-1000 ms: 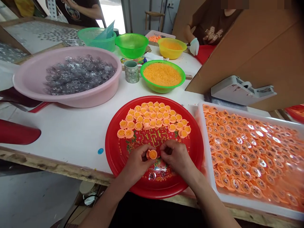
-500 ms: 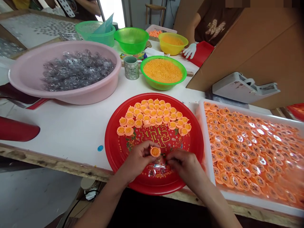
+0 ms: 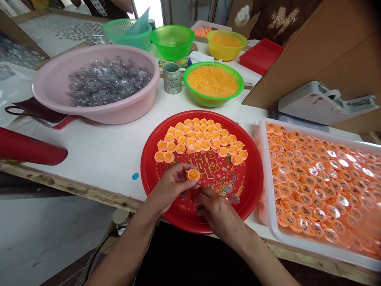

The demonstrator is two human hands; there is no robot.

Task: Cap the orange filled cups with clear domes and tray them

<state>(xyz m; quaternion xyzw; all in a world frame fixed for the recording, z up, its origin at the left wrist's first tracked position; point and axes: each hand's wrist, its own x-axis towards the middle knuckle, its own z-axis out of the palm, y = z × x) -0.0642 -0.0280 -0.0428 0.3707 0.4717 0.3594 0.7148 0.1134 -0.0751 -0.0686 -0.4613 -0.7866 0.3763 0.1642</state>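
Note:
In my left hand (image 3: 174, 180), thumb and fingers pinch a small orange toy cup (image 3: 193, 174) filled with orange-yellow granules, held over the round red tray (image 3: 149, 174). Just below it and to the right, my right hand (image 3: 212, 202) is closed in a pinch. A shiny clear disc (image 3: 197, 205) shows at its fingertips, partly hidden. More clear discs (image 3: 233, 198) lie on the tray right of that hand. Several filled orange cups on saucers (image 3: 199, 136) stand packed together across the tray's far half. Loose granules are scattered over its printed middle.
A white bin (image 3: 269, 206) of orange cups with clear printed tops stands at right. Beyond the tray are a green bowl of granules (image 3: 212, 81), a mug (image 3: 172, 79) and a pink tub (image 3: 145, 97) of clear pieces. A co-worker's gloved hand (image 3: 242, 15) is at the back.
My right hand has come left, under the cup in my left hand. Clear discs that lay between my hands now lie to the right. The co-worker's gloved hand has risen off the red tray behind.

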